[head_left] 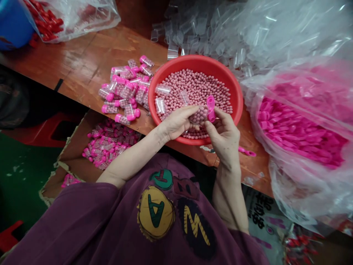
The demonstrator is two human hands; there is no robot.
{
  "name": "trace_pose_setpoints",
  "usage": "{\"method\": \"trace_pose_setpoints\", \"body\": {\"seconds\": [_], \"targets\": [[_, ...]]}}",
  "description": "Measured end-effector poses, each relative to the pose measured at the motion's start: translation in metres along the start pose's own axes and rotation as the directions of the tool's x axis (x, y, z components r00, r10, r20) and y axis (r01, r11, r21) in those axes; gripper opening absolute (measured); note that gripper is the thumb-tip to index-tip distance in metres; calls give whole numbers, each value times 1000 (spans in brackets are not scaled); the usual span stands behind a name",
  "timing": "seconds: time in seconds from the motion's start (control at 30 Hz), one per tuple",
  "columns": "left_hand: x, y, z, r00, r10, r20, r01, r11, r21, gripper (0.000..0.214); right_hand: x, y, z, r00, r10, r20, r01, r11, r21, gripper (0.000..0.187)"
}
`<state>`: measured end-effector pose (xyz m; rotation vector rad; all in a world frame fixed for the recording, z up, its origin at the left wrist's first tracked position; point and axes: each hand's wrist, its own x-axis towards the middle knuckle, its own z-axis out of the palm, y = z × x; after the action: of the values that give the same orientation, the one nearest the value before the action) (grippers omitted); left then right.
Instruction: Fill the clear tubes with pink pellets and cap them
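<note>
Over a red basin [237, 106] of pink beads [193, 81], my left hand [179, 119] is closed around a clear tube filled with beads [199, 115]. Facing it, my right hand [224, 132] pinches a bright pink flip cap [211, 105] at the tube's open end; whether the cap is seated on it I cannot tell. The cap's lid part stands up. Several clear tubes [163, 89] lie on the beads in the basin. Left of the basin, a heap of bead-filled tubes with pink caps [128, 86] covers part of the wooden table [79, 59].
At the right sits a plastic bag of pink caps [300, 136]. Empty clear tubes [190, 33] pile up behind the basin. Below the table edge, a cardboard box [74, 158] holds capped tubes. A loose pink cap [247, 151] lies near the front edge. A blue bucket [13, 25] stands far left.
</note>
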<state>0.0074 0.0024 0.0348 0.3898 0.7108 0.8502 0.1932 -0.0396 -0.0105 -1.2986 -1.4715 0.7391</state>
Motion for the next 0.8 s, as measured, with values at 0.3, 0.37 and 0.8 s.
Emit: {"method": "trace_pose_setpoints", "body": {"seconds": [0.3, 0.37, 0.8], "targets": [[-3, -2, -2, 996, -29, 79, 24, 998, 65, 19, 20, -20, -18, 998, -40, -42, 39, 999, -20, 34], [-3, -2, -2, 997, -29, 78, 23, 996, 83, 19, 23, -30, -19, 997, -71, 13, 71, 996, -57, 23], [1, 0, 2, 998, -53, -31, 56, 994, 95, 21, 29, -17, -18, 968, -239, -72, 200, 915, -351, 14]]}}
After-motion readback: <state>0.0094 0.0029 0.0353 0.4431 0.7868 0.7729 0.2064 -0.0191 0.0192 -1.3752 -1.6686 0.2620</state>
